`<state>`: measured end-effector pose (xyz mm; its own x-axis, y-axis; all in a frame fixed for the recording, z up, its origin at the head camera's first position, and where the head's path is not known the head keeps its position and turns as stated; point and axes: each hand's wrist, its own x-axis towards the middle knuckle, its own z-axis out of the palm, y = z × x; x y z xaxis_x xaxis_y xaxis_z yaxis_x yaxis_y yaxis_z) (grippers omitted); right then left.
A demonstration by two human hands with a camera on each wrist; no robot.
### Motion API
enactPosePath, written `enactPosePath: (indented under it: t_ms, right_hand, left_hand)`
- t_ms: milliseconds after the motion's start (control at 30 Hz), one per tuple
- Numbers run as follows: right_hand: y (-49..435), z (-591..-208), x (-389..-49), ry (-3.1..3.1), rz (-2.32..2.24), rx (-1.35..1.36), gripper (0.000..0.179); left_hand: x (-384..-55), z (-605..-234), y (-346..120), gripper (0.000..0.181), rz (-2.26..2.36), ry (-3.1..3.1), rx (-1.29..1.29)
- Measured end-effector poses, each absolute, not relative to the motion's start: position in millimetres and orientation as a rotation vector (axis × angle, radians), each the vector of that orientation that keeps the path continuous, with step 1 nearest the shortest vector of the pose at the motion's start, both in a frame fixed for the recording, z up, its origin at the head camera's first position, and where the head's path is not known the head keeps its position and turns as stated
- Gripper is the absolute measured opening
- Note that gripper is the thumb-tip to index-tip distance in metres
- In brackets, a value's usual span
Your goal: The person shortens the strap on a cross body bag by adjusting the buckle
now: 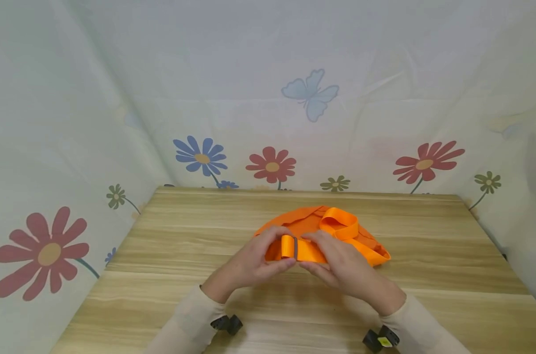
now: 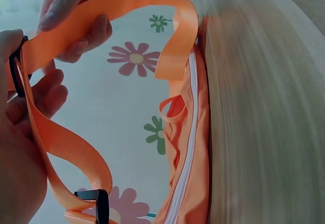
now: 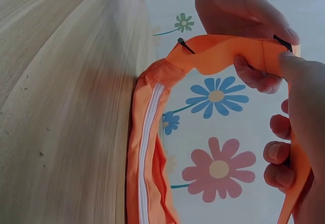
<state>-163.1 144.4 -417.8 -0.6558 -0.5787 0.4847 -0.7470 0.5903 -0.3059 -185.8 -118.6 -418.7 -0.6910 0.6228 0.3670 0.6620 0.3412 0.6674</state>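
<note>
An orange fabric bag (image 1: 290, 219) with a white zipper (image 2: 192, 97) lies on the table, its wide orange strap (image 1: 311, 252) raised in front. My left hand (image 1: 250, 259) grips a folded loop of the strap at the dark slide buckle (image 1: 296, 248). Close beside the buckle, my right hand (image 1: 345, 263) pinches the strap between thumb and fingers. In the left wrist view, a second black buckle (image 2: 101, 206) hangs lower on the webbing. A small orange fabric loop (image 2: 173, 109) sticks out near the zipper's end.
The wood-grain table (image 1: 184, 226) runs back to a white curtain (image 1: 232, 88) printed with flowers and a butterfly. Part of the strap (image 1: 341, 223) curls up over the bag's right side.
</note>
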Motion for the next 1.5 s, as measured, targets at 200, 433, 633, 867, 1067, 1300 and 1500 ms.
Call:
enactPosePath:
  t_ms: [200, 433, 633, 867, 1067, 1300, 1500]
  right_hand:
    - [153, -420, -165, -2.451, 0.695, 1.090, 0.051]
    - [160, -422, -167, -2.375, 0.669, 1.137, 0.047]
    - [163, -421, -167, -2.352, 0.652, 1.140, 0.055]
    - [162, -421, -166, -2.359, 0.651, 1.142, 0.053]
    - [159, -423, -166, -2.357, 0.678, 1.148, 0.053]
    - [153, -422, -166, -2.365, 0.709, 1.161, 0.047]
    - [147, -419, -168, -2.350, 0.703, 1.184, 0.053]
  left_hand:
    - [-188, -419, -119, 0.049, -1.264, -2.535, -1.218]
    - [-188, -420, -117, 0.050, -1.251, -2.518, -1.248]
    - [-187, -419, -117, 0.051, -1.291, -2.525, -1.230]
    - [-185, -419, -118, 0.053, -1.353, -2.523, -1.217]
    - [-186, -421, -118, 0.053, -1.385, -2.517, -1.225]
    - [-187, -422, -117, 0.054, -1.346, -2.527, -1.245]
    - [-187, -420, -116, 0.055, -1.341, -2.532, -1.272]
